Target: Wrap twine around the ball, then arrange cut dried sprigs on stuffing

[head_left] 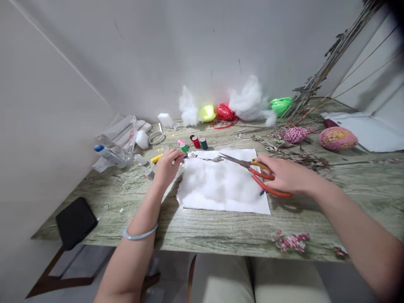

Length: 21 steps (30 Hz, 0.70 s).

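My left hand (170,167) pinches one end of a thin dried twig (206,159) above the upper left edge of a white sheet (259,206). A layer of white cotton fluff (221,181) covers most of that sheet. In my right hand (280,172) are scissors with orange handles (273,191), their dark blades pointing left close to the twig's free end. A yellow-handled tool, partly hidden by my fingers, also shows in the right hand. Spools of thread (196,142) stand just beyond the sheet.
Along the wall lie cotton clumps (249,101), a red twine bundle (225,112) and a green one (280,106). Dried stems (293,155) spread at right near a yarn ball (338,138). A glue bottle (110,156) and black phone (76,223) are left; pink flowers (292,242) sit in front.
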Each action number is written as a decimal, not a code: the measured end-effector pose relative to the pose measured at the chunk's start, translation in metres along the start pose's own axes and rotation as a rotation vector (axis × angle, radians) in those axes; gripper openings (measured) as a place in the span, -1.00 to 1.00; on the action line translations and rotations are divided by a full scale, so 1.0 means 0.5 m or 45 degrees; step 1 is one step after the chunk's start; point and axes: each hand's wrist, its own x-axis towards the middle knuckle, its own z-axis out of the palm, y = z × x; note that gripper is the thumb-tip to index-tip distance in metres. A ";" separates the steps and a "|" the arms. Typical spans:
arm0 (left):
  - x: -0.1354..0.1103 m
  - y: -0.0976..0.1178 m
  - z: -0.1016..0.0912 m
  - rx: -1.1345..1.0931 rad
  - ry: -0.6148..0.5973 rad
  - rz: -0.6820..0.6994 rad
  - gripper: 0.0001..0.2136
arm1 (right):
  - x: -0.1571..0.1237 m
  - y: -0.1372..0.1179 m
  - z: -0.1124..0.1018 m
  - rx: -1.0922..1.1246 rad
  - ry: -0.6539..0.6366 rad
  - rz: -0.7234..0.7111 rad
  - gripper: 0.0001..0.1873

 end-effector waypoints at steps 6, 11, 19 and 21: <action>0.001 0.013 -0.008 0.062 0.032 0.128 -0.80 | 0.001 0.005 -0.001 -0.060 -0.006 0.010 -0.55; 0.003 0.020 -0.011 0.077 0.032 0.138 -0.79 | 0.003 0.009 -0.006 -0.122 -0.008 0.019 -0.67; 0.003 0.019 -0.015 0.083 0.018 0.086 -0.77 | 0.006 0.022 -0.003 -0.128 0.104 0.046 -0.68; 0.003 0.017 -0.014 0.092 0.024 0.081 -0.77 | 0.006 0.023 -0.005 -0.125 0.131 0.071 -0.67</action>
